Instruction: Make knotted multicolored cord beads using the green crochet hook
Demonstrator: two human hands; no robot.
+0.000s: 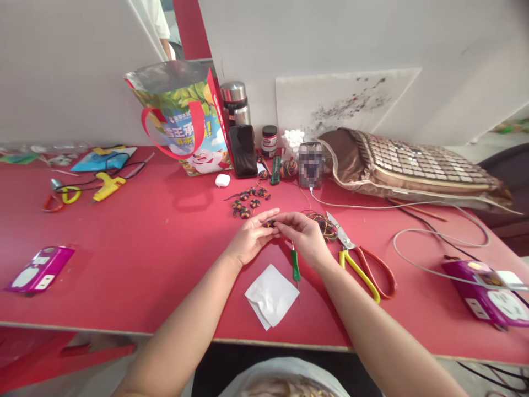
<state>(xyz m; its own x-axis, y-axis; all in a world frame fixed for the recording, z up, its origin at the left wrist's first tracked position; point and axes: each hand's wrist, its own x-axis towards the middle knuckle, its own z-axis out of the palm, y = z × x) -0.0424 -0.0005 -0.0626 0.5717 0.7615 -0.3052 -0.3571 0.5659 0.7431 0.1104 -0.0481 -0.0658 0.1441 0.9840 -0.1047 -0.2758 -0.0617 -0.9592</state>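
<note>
My left hand (252, 236) and my right hand (302, 234) meet over the red table. Between their fingertips is a small dark multicoloured knotted cord piece (270, 223), mostly covered by the fingers. Behind my left hand lies a string of similar knotted cord balls (244, 212). A tangle of coloured cord (324, 225) rests just beyond my right hand. Under that hand is a green-handled awl-like tool (295, 266), its thin metal ends showing. Scissors (359, 259) with one red and one yellow handle lie to the right, blades partly apart. A folded white tissue (271, 296) sits nearer me.
A shopping bag (182, 129), thermos (236, 105), upright black phone (243, 151) and small jar (269, 140) stand behind. A white cable (413, 207) runs right from a propped phone (311, 165). Purple power strips (41, 269) flank both sides. A yellow glue gun (108, 186) lies left.
</note>
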